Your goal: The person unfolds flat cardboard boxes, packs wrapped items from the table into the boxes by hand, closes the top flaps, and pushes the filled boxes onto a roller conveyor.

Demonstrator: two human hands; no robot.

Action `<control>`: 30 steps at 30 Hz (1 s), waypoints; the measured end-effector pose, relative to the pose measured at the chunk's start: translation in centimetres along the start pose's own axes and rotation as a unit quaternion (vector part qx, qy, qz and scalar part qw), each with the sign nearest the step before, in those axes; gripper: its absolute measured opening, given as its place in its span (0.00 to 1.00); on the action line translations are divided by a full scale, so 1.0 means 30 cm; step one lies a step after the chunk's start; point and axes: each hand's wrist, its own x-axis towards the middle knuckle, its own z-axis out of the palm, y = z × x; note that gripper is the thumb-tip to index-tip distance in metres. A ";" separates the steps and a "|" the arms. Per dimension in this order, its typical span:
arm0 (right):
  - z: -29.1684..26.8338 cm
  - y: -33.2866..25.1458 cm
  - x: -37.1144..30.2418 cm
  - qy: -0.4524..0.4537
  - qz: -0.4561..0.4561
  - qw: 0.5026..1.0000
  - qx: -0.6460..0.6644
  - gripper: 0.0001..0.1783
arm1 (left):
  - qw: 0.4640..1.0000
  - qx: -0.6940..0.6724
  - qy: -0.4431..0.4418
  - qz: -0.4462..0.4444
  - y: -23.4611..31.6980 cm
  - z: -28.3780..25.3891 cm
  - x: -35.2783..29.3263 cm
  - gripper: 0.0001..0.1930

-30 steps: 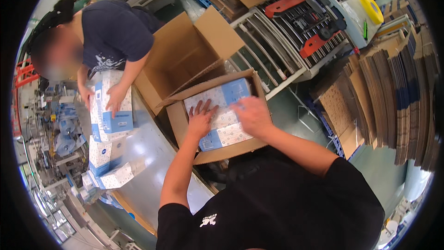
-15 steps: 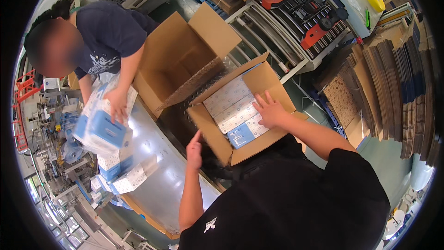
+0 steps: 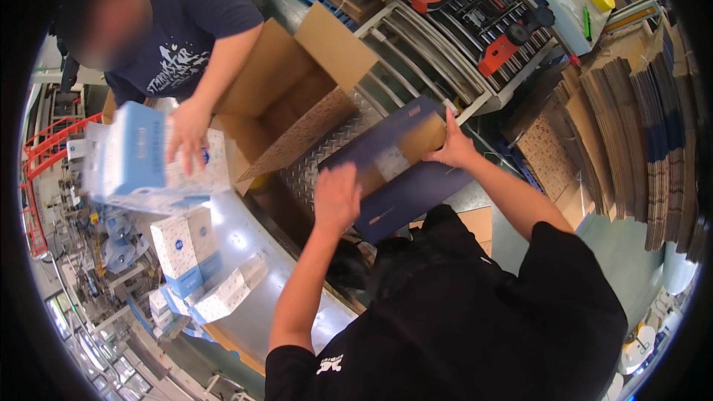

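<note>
A cardboard carton [image 3: 407, 178] with dark blue outer faces lies in front of me, its flaps folded over the top. My right hand [image 3: 453, 148] grips the carton's far right corner. Blurred with motion, my left hand [image 3: 338, 197] lies flat on the near left flap. The carton's contents are hidden under the flaps. Across the table a co-worker's hand [image 3: 187, 134] holds a stack of blue and white packs [image 3: 141, 160].
An open brown carton [image 3: 286, 96] stands between me and the co-worker. More blue and white packs [image 3: 186, 245] lie on the shiny metal table [image 3: 245, 327]. A roller conveyor [image 3: 423, 52] runs behind, and flattened cardboard [image 3: 631, 141] is stacked at the right.
The carton was open, showing white and blue packs; its dark blue flaps now cover them. My left hand came up onto it. The co-worker lifted a stack of packs.
</note>
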 end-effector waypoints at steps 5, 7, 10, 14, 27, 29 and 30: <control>0.077 -0.072 0.046 0.131 0.048 0.954 0.264 0.55 | 0.983 -0.072 0.004 -0.168 -0.038 0.278 -0.162 0.34; 0.057 -0.303 0.120 0.158 0.122 0.980 -0.005 0.30 | 0.940 -0.137 0.121 -0.287 -0.048 0.364 -0.125 0.36; -0.061 -0.260 0.390 0.223 -0.054 0.971 -0.060 0.20 | 0.790 -0.302 0.214 -0.489 0.124 0.417 0.076 0.39; -0.172 -0.354 0.581 0.254 -0.255 0.903 -0.234 0.33 | 0.759 -0.327 0.312 -0.469 0.161 0.497 0.384 0.41; -0.629 -0.072 0.940 0.276 -0.139 0.899 -0.311 0.43 | 0.841 -0.297 0.321 -0.318 0.189 0.556 1.227 0.44; -0.750 -0.002 0.992 0.295 -0.164 0.894 -0.293 0.42 | 0.834 -0.300 0.325 -0.329 0.282 0.548 1.368 0.44; -0.789 0.040 1.016 0.317 -0.186 0.886 -0.284 0.42 | 0.835 -0.303 0.325 -0.324 0.295 0.542 1.423 0.44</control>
